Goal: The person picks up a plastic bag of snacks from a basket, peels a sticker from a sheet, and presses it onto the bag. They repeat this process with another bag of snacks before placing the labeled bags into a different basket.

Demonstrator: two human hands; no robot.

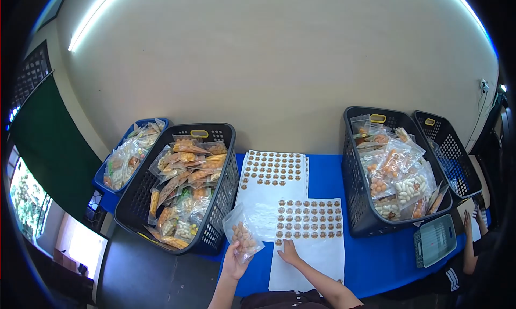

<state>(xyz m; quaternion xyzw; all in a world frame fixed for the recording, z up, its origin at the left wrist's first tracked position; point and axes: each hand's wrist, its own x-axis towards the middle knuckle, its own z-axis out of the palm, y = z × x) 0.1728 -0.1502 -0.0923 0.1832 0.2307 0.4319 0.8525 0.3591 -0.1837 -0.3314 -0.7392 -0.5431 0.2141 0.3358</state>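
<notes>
In my left hand (234, 265) is a clear plastic bag (243, 235) with light-brown, nut-like pieces in its lower part, gripped by a bottom corner and held above the table. My right hand (290, 253) rests on the nearer sheet of round stickers (309, 266), its fingers bent together at the edge of a sticker (279, 242) at the left end of the lowest row. What lies under the fingertips is partly hidden. Behind it, a second sticker sheet (263, 193) lies on a stack of paper, its lower part bare of stickers.
Left stands a large dark basket (215, 215) of filled bags, beside a blue basket (102, 182). Another dark basket (359, 201) of bags stands right, with a further basket (462, 174) and a pale green tray (435, 242). Another person's hands (473, 220) show at far right.
</notes>
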